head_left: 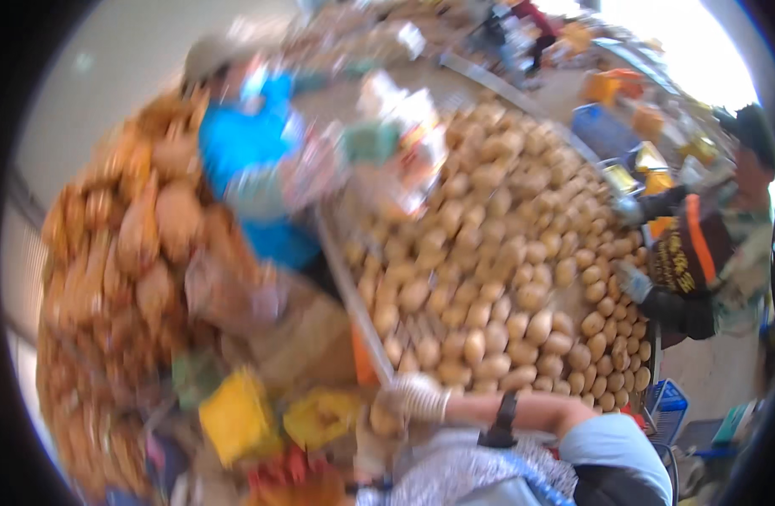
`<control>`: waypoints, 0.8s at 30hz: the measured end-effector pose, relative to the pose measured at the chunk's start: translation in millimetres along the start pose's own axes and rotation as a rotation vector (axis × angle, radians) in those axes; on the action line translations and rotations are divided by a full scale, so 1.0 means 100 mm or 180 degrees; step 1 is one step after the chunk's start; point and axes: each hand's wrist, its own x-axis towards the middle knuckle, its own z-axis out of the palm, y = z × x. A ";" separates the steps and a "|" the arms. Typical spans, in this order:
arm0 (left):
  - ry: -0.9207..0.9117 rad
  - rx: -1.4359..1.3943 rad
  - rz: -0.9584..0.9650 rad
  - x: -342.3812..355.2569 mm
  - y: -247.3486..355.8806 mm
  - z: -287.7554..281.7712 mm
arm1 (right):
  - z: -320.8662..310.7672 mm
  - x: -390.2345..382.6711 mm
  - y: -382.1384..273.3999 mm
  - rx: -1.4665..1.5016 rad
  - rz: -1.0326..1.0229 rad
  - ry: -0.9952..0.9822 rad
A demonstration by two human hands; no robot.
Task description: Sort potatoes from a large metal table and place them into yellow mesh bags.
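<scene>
My right hand (417, 397), in a white knit glove with a dark watch on the wrist, is at the near left corner of a sorting table heaped with brown potatoes (493, 337). Its fingers curl over a potato (387, 418) just off the table's metal edge (353, 308). Below it, close to my body, is my left hand (372, 455), also in a pale glove. Blur hides its fingers, so I cannot tell whether it touches the same potato.
Yellow crates (238, 416) stand at the lower left. Stacked orange mesh bags (121, 244) rise behind them. A co-worker in blue (248, 135) handles a plastic bag across the table; another (699, 244) reaches in from the right. A blue basket (667, 406) sits near the right corner.
</scene>
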 end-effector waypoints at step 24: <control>0.1087 -0.1291 -0.0128 -0.36 1.08 -2.06 | 0.92 -0.33 -0.26 -0.0423 0.1217 0.0494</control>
